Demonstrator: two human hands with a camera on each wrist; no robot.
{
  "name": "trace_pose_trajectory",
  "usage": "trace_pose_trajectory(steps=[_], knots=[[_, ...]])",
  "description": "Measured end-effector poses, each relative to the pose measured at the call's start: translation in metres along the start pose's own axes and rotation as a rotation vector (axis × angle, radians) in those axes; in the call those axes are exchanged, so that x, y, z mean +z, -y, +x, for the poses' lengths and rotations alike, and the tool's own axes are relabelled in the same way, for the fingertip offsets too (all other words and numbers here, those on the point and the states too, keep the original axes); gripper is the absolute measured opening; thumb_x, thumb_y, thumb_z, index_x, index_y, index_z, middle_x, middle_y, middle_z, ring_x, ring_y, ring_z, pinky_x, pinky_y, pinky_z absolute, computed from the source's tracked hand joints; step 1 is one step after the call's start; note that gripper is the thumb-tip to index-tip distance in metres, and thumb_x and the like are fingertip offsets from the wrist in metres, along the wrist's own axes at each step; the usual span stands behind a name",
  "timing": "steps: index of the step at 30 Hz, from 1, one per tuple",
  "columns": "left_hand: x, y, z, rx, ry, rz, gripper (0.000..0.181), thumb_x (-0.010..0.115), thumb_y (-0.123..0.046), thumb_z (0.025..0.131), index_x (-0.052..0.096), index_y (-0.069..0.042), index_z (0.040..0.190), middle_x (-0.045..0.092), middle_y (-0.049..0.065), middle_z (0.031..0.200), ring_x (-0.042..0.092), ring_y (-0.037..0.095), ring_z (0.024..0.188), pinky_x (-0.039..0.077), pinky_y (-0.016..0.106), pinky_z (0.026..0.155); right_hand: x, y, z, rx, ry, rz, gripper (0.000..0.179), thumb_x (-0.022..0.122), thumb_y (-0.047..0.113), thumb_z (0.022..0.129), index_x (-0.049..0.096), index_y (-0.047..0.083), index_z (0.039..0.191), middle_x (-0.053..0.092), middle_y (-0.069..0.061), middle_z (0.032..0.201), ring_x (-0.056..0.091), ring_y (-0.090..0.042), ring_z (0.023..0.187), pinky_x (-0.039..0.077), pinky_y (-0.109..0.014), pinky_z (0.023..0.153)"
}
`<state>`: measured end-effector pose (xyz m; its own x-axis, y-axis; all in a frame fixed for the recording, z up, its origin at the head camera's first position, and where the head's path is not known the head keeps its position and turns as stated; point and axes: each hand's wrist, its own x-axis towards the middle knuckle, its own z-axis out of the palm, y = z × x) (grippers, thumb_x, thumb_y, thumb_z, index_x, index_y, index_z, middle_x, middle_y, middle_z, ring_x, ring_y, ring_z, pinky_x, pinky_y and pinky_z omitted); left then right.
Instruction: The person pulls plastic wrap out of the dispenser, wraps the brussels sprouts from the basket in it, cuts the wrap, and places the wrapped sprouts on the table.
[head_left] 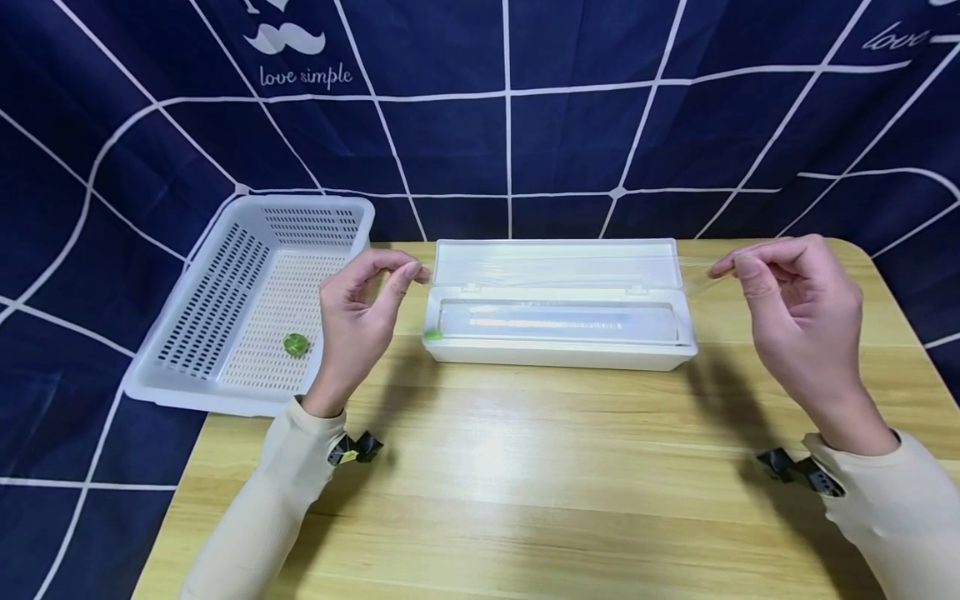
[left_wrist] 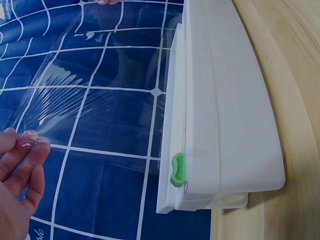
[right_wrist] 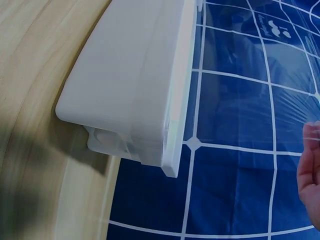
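A clear sheet of plastic wrap [left_wrist: 65, 95] is stretched between both hands above a white cling film dispenser [head_left: 562, 354]. My left hand [head_left: 360, 312] pinches one corner of the film between thumb and fingers, off the dispenser's left end. Beyond the right end, my right hand [head_left: 810, 317] pinches the opposite corner. Fine creases fan out from the pinched corners in the wrist views. The dispenser's lid [head_left: 555, 262] stands raised at the back, and a shiny film roll shows inside. A small green slide cutter [left_wrist: 178, 170] sits at the dispenser's left end.
At the left stands a white perforated basket [head_left: 247, 404] with a small green round item [head_left: 296, 344] in it, close beside my left forearm. The wooden table [head_left: 510, 483] carries the dispenser. A dark blue cloth with white lines [head_left: 570, 142] hangs behind.
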<state>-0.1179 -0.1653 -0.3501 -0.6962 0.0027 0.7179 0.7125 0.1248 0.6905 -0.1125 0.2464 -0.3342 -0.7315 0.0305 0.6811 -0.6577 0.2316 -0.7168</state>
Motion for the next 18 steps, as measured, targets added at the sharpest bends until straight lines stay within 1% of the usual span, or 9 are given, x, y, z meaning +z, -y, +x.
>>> trace_pose_trajectory(steps=[3, 5, 9, 12, 14, 18], knots=[[-0.0002, -0.0003, -0.0005, 0.001, -0.009, -0.008, 0.007, 0.066, 0.021, 0.097, 0.07, 0.016, 0.099, 0.077, 0.018, 0.092, 0.074, 0.024, 0.093, 0.059, 0.036, 0.091, 0.0014, 0.0019, 0.001, -0.006, -0.01, 0.053, 0.011, 0.062, -0.014, 0.102, 0.06, -0.025, 0.106, 0.078, -0.012, 0.098, 0.07, -0.015, 0.084, 0.043, -0.018, 0.074], [0.0001, -0.0002, -0.0009, 0.002, -0.013, -0.015, 0.006, 0.066, 0.02, 0.097, 0.07, 0.016, 0.099, 0.077, 0.016, 0.093, 0.074, 0.024, 0.093, 0.058, 0.035, 0.09, 0.0015, 0.0034, 0.0013, -0.008, -0.013, 0.073, 0.011, 0.062, -0.015, 0.102, 0.061, -0.025, 0.106, 0.078, -0.013, 0.098, 0.071, -0.016, 0.085, 0.043, -0.018, 0.074], [0.0013, -0.0007, -0.001, 0.01, -0.011, -0.03, 0.004, 0.066, 0.018, 0.099, 0.069, 0.015, 0.099, 0.077, 0.012, 0.095, 0.075, 0.027, 0.091, 0.06, 0.034, 0.087, 0.0011, 0.0068, 0.0013, -0.011, -0.016, 0.054, 0.012, 0.062, -0.014, 0.103, 0.06, -0.025, 0.106, 0.078, -0.012, 0.099, 0.072, -0.017, 0.09, 0.046, -0.02, 0.079], [0.0017, -0.0022, 0.0002, 0.018, 0.011, -0.025, 0.005, 0.064, 0.018, 0.1, 0.068, 0.015, 0.099, 0.077, 0.014, 0.094, 0.076, 0.028, 0.09, 0.06, 0.034, 0.085, 0.0012, 0.0084, 0.0013, -0.01, -0.019, 0.056, 0.011, 0.062, -0.014, 0.103, 0.061, -0.025, 0.106, 0.078, -0.011, 0.098, 0.073, -0.016, 0.091, 0.05, -0.021, 0.085], [0.0016, -0.0036, 0.0012, 0.022, 0.025, -0.026, 0.006, 0.062, 0.018, 0.101, 0.067, 0.015, 0.1, 0.077, 0.018, 0.094, 0.077, 0.028, 0.089, 0.061, 0.035, 0.083, 0.0013, 0.0088, 0.0016, -0.009, -0.022, 0.105, 0.01, 0.061, -0.015, 0.102, 0.061, -0.025, 0.106, 0.077, -0.013, 0.097, 0.073, -0.017, 0.091, 0.053, -0.021, 0.089], [0.0012, -0.0061, 0.0023, 0.025, 0.042, -0.039, 0.005, 0.061, 0.017, 0.103, 0.065, 0.015, 0.101, 0.076, 0.023, 0.093, 0.077, 0.028, 0.088, 0.063, 0.036, 0.081, 0.0023, 0.009, 0.0028, -0.014, -0.031, 0.214, 0.008, 0.061, -0.016, 0.102, 0.06, -0.024, 0.104, 0.076, -0.016, 0.095, 0.074, -0.02, 0.09, 0.057, -0.024, 0.093]])
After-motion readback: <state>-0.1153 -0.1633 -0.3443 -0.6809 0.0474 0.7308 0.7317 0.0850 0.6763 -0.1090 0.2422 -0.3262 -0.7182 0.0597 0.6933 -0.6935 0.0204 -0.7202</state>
